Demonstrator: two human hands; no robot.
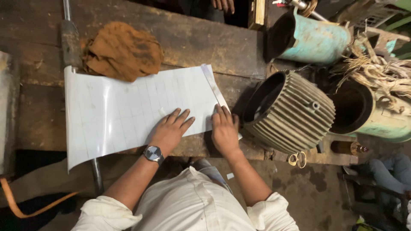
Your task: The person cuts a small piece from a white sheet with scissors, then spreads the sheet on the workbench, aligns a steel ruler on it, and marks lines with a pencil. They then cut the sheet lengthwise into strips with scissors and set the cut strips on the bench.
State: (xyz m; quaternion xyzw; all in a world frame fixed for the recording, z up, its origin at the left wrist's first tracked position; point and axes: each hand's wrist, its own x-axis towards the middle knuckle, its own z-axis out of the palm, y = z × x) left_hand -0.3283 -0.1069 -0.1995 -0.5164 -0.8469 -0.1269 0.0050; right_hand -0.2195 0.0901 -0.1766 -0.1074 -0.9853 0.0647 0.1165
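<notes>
Work in hand, as judged from the view: a white sheet (128, 109) is being held flat on the table (192, 38) and creased or measured along its right edge.

Sheet: lies across the table's near half, its left end curling up over a metal rod (67, 25). A narrow folded strip (212, 85) runs along the right edge. A brown rag (122, 50) rests at the far edge, touching or just overlapping it.

Left hand (170, 130): flat, palm down, fingers spread a little, pressing on the sheet near its right end. It grips nothing. A watch (153, 153) sits on the wrist.

Right hand (224, 130): palm down, fingers together, fingertips on the sheet's right edge at the strip. Whether it pinches the edge cannot be told.

Nearby: a finned motor shell (291, 112) lies just right of the right hand; two teal shells (314, 40) stand beyond it. Another person's hand (223, 5) shows at the top.

Advice: keep the left palm firm so the springy sheet cannot slide, and work the edge evenly with the right fingertips, clear of the shell.
</notes>
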